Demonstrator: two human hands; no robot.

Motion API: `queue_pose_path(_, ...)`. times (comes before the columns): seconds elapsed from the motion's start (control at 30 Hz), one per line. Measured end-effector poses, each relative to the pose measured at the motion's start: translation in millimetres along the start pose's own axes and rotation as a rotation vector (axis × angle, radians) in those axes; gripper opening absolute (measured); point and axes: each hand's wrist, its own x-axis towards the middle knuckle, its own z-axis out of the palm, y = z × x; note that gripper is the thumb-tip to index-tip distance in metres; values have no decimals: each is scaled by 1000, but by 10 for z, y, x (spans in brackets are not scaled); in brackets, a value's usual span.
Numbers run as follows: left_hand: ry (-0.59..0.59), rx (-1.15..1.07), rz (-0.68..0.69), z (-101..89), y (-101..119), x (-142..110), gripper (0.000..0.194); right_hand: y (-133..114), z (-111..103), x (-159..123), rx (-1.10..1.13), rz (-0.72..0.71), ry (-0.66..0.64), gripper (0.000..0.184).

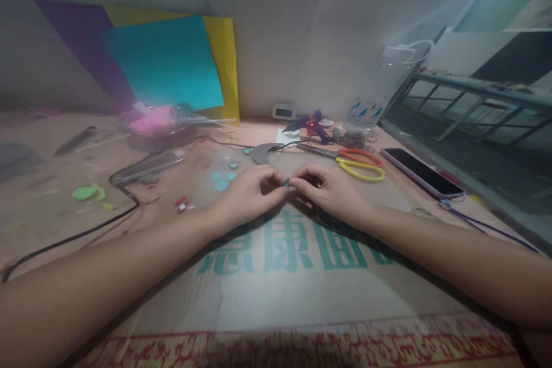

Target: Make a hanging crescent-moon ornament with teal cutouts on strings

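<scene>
My left hand (250, 192) and my right hand (330, 187) meet fingertip to fingertip over a flattened cardboard sheet (276, 282) with green printed characters. Both pinch one tiny teal piece (287, 183) between thumbs and forefingers. Just beyond my left hand lie several small light-blue cut shapes (222, 178). A grey curved cutout (263, 152) sits a little farther back.
Scissors with orange and yellow handles (360, 164) and a blue glue gun (308, 123) lie behind my right hand. A phone (420, 172) rests at the right edge. Coloured paper sheets (164, 60) lean on the wall. A black cable (86, 230) runs across the left.
</scene>
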Motion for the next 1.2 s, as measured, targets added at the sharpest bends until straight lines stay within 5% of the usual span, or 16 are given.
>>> queue_pose_path(0.43,23,-47,24,-30,5,6,18,29,2,-12,0,-73,-16,16)
queue_pose_path(0.67,26,-104,-41,-26,12,12,18,55,-1,-44,-40,-246,37,16)
queue_pose_path(0.9,67,-242,-187,-52,22,39,21,89,-19,-39,-89,-403,209,9)
queue_pose_path(1.03,87,-288,-192,-62,28,47,21,88,-17,-16,-121,-284,78,14)
queue_pose_path(1.2,67,-252,-157,-47,25,12,22,70,3,10,-77,-166,61,14)
